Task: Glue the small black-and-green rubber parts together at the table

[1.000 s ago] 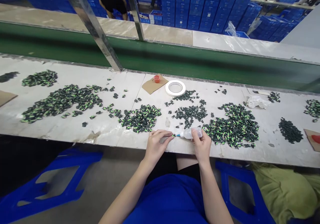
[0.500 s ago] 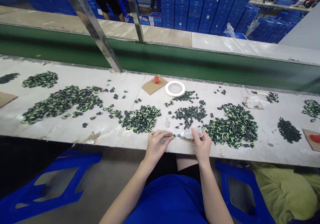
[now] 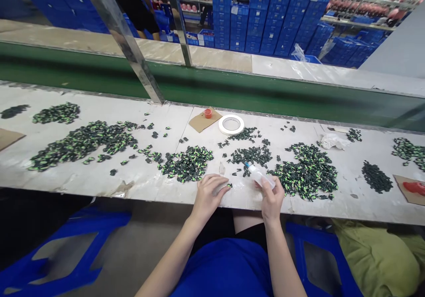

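Near the table's front edge, my left hand [image 3: 210, 194] pinches a small black-and-green piece [image 3: 229, 185] at its fingertips. My right hand [image 3: 272, 198] is wrapped round a translucent squeeze bottle [image 3: 261, 176] with a blue tip, which points up and left toward loose small black parts [image 3: 251, 155]. A heap of black-and-green pieces [image 3: 186, 163] lies beyond my left hand. Another such heap [image 3: 307, 173] spreads just right of the bottle. The piece's finer shape is too small to make out.
A white tape roll [image 3: 231, 125] and a cardboard scrap [image 3: 199, 123] with a red cup [image 3: 208, 113] lie farther back. Crumpled white tissue [image 3: 334, 141] sits at right. A slanted metal post [image 3: 133, 53] rises at the table's back edge. A person [image 3: 137, 9] stands beyond, near stacked blue crates [image 3: 262, 18].
The bottle's tip has come away from the piece in my left hand and swung up and right. My left hand stays at nearly the same spot. The head view has tilted up slightly.
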A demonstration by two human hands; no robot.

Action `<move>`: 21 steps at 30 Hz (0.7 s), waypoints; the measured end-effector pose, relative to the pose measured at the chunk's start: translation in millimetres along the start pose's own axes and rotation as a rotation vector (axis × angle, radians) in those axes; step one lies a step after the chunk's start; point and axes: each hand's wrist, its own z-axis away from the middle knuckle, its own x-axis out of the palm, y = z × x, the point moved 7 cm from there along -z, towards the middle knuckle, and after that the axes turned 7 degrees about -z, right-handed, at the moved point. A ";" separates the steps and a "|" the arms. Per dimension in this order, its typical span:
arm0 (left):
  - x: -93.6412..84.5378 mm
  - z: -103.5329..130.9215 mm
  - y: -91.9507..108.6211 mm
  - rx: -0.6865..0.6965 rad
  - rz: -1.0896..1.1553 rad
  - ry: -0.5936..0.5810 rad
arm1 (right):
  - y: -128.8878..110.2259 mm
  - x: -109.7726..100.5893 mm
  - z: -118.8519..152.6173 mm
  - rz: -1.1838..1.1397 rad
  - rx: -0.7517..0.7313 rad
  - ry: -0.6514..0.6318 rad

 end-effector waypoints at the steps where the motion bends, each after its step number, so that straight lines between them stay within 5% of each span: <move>1: 0.4 -0.3 1.0 0.021 -0.017 0.003 | -1.1 2.7 0.5 0.003 -0.019 -0.021; 6: 0.6 5.0 4.5 0.089 -0.100 -0.001 | -1.9 42.0 3.0 0.121 -0.084 -0.222; 12: -29.4 25.6 -10.7 -0.012 -0.133 0.104 | 14.7 93.9 9.8 0.334 -0.145 -0.584; 16: -46.1 35.1 -19.2 -0.126 -0.015 0.149 | 2.8 85.9 8.4 0.590 -0.379 -0.632; 21: -44.2 35.1 -14.0 -0.224 0.198 0.131 | -10.0 72.8 -3.5 0.894 -0.549 -0.549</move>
